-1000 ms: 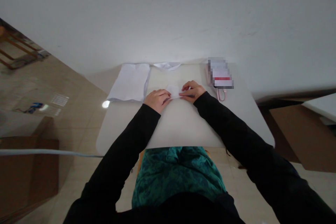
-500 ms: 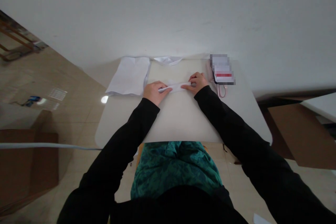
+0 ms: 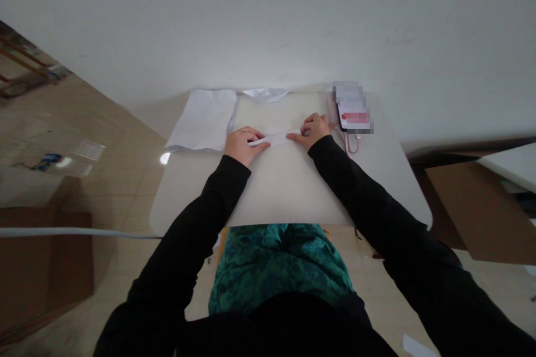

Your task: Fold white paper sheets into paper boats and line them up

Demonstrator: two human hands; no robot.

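2 ends of white strip (image 3: 278, 138) partly hidden, pinched by left fingers (image 3: 262, 146), right fingers (image 3: 295, 137).

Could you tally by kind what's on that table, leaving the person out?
White paper-like things: 3 (stack as one, far-edge piece, strip in left hand and right hand)
Phone: 1
Pink looped item, partly hidden: 1
Total: 5

Black sleeves (image 3: 188, 228) – green patterned bottoms (image 3: 280, 268)
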